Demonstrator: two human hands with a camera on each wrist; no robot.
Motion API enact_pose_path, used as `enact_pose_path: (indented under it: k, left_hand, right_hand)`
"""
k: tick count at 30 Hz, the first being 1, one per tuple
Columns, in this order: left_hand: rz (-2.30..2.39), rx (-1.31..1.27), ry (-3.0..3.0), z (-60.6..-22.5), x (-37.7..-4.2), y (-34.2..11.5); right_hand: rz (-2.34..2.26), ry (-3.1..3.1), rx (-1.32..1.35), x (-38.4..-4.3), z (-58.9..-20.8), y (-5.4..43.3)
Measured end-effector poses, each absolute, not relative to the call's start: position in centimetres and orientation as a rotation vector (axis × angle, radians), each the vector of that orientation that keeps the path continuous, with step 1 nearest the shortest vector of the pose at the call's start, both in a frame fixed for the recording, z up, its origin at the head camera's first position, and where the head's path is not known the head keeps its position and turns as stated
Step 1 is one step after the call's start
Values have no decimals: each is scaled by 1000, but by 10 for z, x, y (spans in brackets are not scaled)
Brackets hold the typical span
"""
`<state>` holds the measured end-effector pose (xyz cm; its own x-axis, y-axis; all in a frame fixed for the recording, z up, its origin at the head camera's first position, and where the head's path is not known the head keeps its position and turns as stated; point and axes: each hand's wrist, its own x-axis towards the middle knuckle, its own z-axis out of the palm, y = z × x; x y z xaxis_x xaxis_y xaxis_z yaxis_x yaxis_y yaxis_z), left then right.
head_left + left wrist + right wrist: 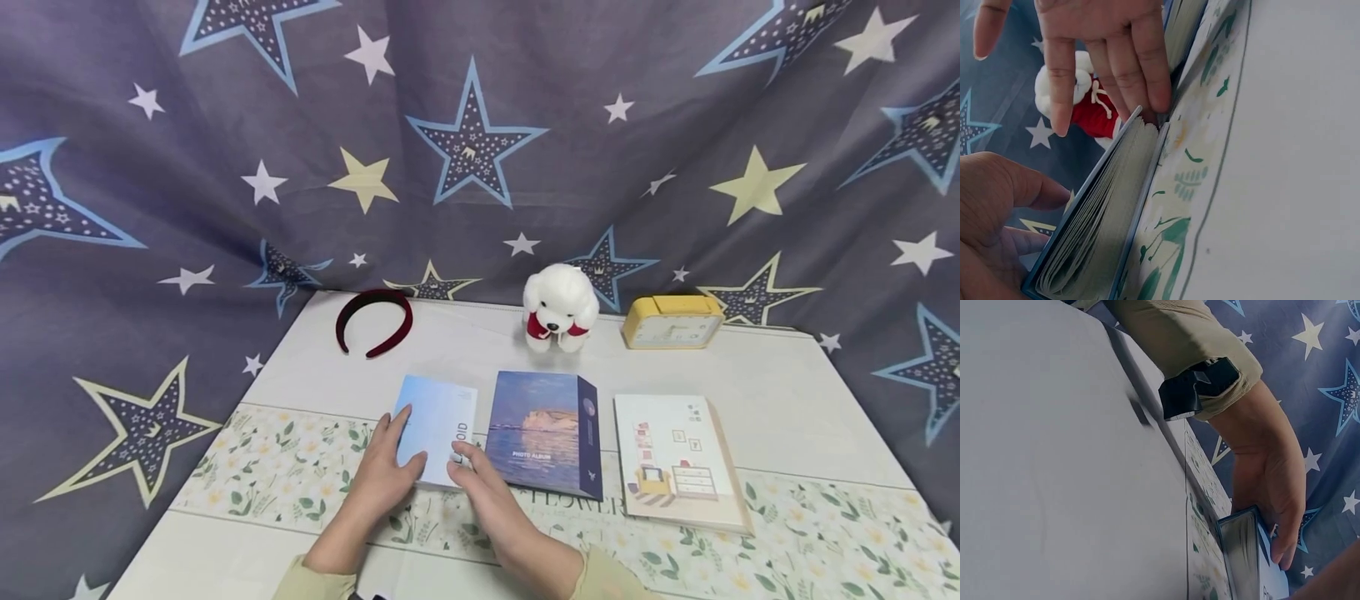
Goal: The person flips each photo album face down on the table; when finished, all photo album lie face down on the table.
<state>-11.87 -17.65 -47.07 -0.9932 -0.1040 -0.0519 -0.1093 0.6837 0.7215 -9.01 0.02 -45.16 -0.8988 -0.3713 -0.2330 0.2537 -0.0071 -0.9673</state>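
Observation:
A light blue album (438, 425) with dark lettering lies on the table in front of me. My left hand (381, 475) rests along its left side, fingers at the edge and thumb over the cover. Straight fingers of my right hand (491, 510) reach to its lower right corner. The left wrist view shows the thick stack of page edges (1107, 206) between the covers, with the right fingers stretched out beyond. In the right wrist view, my left hand (1275, 481) lies over the album's far side. A dark blue photo album (534, 425) lies just right of it.
A third album with a room drawing (671, 467) lies further right. Along the back are a dark red headband (405, 325), a white plush dog (558, 304) in red and a yellow clock (673, 323). A star-patterned curtain (465, 242) hangs behind the table.

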Motion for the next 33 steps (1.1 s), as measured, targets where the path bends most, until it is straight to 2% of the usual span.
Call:
enact_pose_path:
  k: [19,33]
  left_hand:
    - [1460,-204,2686,-472,-121,-186]
    - [1613,-275,2529,-469,-121,-194]
  right_hand:
    - [-2176,1515,-195,-93,-452,10]
    - [-2240,1530,-164,-92,-451,9]
